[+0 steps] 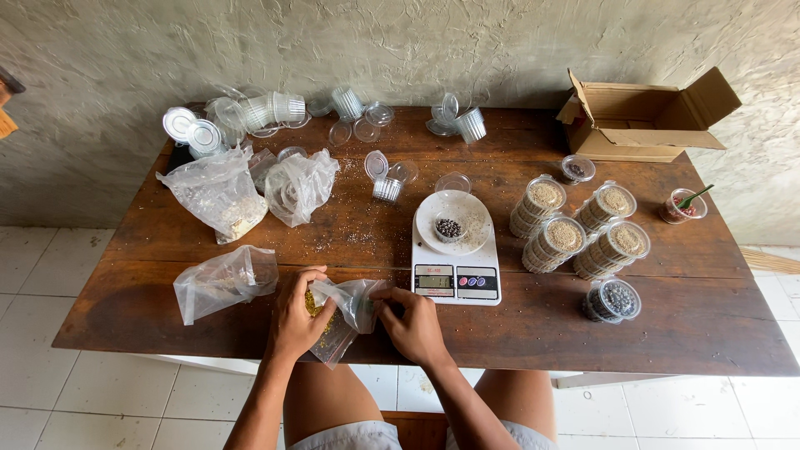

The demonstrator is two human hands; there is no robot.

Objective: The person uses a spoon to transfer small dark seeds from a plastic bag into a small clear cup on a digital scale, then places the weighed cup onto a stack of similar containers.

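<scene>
Pinching a bag (340,317) of yellow bits with left hand (296,321) and right hand (414,327), many tubs (575,237) filled, empty cups (275,108) left, small cup (449,228) on scale (456,271).

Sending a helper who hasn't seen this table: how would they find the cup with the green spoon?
Start at the open cardboard box at the table's far right corner. Just in front of it, beyond the stacked seed-filled cups, stands a lone small cup. It alone has a green spoon sticking out.
</scene>
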